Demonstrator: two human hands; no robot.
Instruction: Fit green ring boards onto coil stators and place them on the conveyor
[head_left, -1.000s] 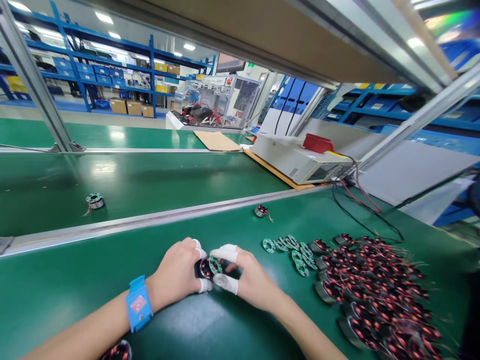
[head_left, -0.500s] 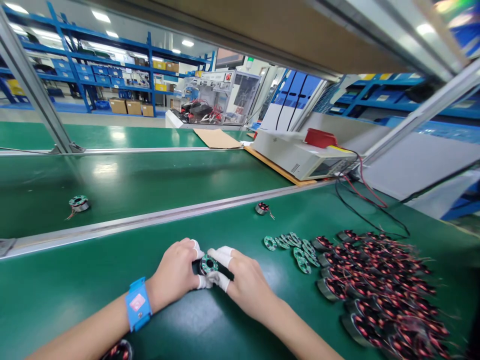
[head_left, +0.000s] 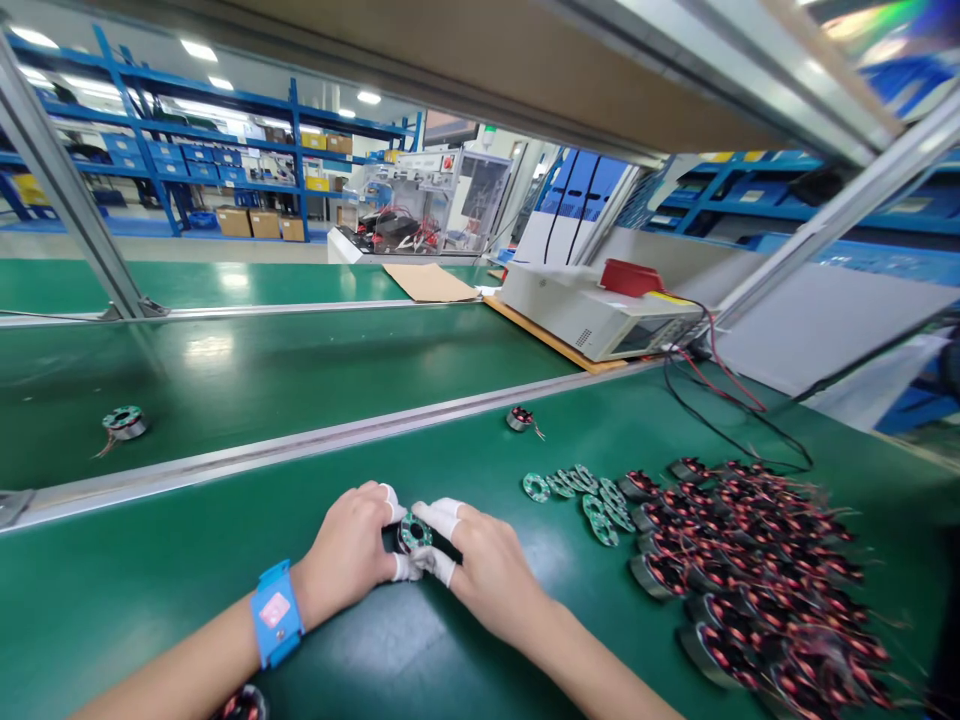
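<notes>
One board-topped stator (head_left: 126,425) is lying beyond the metal rail (head_left: 300,438); the left hand (head_left: 351,540) is gripping a dark stator (head_left: 400,541), and the green ring board (head_left: 407,530) over it is being pinched by the right hand (head_left: 484,560); rightward, loose boards (head_left: 592,512) and clustered stators (head_left: 739,550) are resting.

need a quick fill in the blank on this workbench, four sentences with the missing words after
Between the left hand and the right hand is a ring-shaped circuit board coloured ____.
The finger cots on both hands are ____ in colour.
The blue wristband is on the ____ arm.
As the camera sees it, the pile of wound stators lies to the ____ of the loose circuit boards.

Missing words: green; white; left; right
</notes>
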